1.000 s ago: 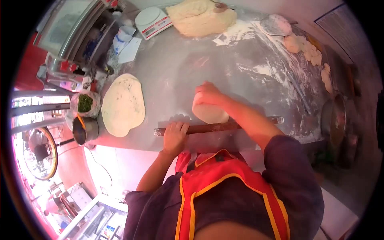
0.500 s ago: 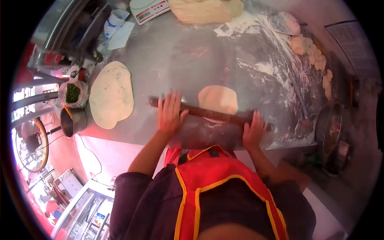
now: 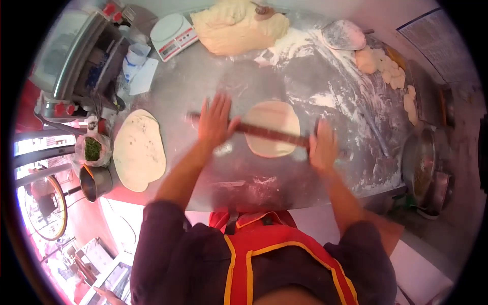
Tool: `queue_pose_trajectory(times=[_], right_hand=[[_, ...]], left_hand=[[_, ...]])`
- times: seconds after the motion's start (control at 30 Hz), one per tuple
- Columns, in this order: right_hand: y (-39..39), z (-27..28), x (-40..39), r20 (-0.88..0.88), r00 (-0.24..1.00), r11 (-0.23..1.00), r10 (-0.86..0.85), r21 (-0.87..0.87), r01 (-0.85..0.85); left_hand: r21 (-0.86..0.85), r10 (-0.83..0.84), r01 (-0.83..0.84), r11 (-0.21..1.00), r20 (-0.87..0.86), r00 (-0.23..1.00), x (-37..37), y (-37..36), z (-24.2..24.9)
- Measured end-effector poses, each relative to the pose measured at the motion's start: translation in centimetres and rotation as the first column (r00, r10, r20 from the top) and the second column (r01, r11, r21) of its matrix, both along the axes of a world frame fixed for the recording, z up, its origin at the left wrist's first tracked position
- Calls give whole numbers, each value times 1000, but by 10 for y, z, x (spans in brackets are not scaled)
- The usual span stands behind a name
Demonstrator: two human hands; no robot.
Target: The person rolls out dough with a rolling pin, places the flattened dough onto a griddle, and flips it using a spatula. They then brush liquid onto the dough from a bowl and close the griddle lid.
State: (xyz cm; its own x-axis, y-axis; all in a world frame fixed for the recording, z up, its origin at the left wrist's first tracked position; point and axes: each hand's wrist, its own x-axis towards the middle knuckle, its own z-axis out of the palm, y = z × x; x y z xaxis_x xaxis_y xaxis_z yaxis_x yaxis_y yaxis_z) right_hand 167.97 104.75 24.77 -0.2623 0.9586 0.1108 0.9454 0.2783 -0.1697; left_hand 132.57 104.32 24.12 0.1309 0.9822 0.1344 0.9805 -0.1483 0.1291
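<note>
A dark wooden rolling pin (image 3: 272, 134) lies across a round, flat piece of dough (image 3: 272, 114) on the grey metal table (image 3: 203, 173). My left hand (image 3: 216, 122) rests on the pin's left part, palm down with the fingers stretched out. On its right end lies my right hand (image 3: 323, 145), also flat, fingers extended and slightly blurred. Dough shows above and below the pin, between my hands. Farther left is a larger oval sheet of dough (image 3: 140, 150) with dark specks, touched by neither hand.
At the back are a white scale (image 3: 173, 38) and a big dough mass (image 3: 236, 28). Small dough pieces (image 3: 389, 71) and a thin rod (image 3: 373, 129) lie right. A bag of chopped greens (image 3: 92, 148) and a metal pot (image 3: 95, 182) stand left.
Both hands and the pin have moved away from my body over the dough. The round dough looks larger. The view has shifted, showing more of the table's back.
</note>
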Motion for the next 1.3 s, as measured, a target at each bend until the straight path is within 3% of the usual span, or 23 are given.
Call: queue_pose_trajectory(times=[0.07,0.17,0.23,0.3,0.4,0.43,0.5,0.57,0.63,0.7,0.73,0.77,0.8,0.9,1.0,1.1,1.2,1.3], right_hand=[[-74,2,5,-167,983,997,79,17,-77],[-84,0,-5,-243,958,987,150,-11,-158],[-29,-7,-41,-494,864,986,-100,-163,21],[20,-21,-74,-416,866,933,-278,-333,139],[44,-16,-73,-446,817,706,-365,-705,-69],[42,6,-71,-337,910,760,-240,-649,-40],[46,-1,-39,-349,931,982,-107,-184,43],[64,-10,-6,-399,877,936,-266,109,334],[97,-69,20,-10,865,862,-501,80,500],[107,-86,-5,21,878,872,-479,124,473],[97,-77,-49,-140,927,915,-348,168,368],[86,-66,-78,-371,915,987,-162,-40,158],[74,-52,-96,-606,795,977,-23,-182,-110],[36,-6,-107,-480,865,982,-147,-177,68],[24,32,-104,-244,917,857,-317,-489,166],[49,-19,-81,-471,836,685,-281,-709,-170],[61,19,-80,-732,601,755,-320,-580,-305],[75,114,-83,-519,854,944,21,-270,-187]], left_hand=[[-68,26,-11,998,223,975,-3,-81,2],[-45,-57,65,997,159,986,-11,-116,9],[-107,-95,114,988,164,982,-13,-108,12],[-236,-100,144,961,190,977,-12,-99,21],[-223,-81,118,968,170,982,-1,-128,49],[-218,-63,102,971,181,981,0,-143,55],[-215,2,40,976,192,981,1,-178,53],[-172,43,-3,985,229,973,4,-197,52],[-91,32,-5,996,306,952,12,-210,68],[-106,46,-15,994,296,954,16,-213,67],[-114,54,-21,993,290,955,18,-213,67],[-104,43,-12,994,300,953,19,-214,66],[-93,34,-5,996,308,951,18,-214,65],[-87,21,5,996,300,954,13,-211,69],[-99,29,0,995,297,955,13,-209,72],[-145,37,5,989,286,958,13,-207,72],[-129,27,12,992,297,954,10,-206,70],[-134,29,11,991,293,956,8,-207,68]])
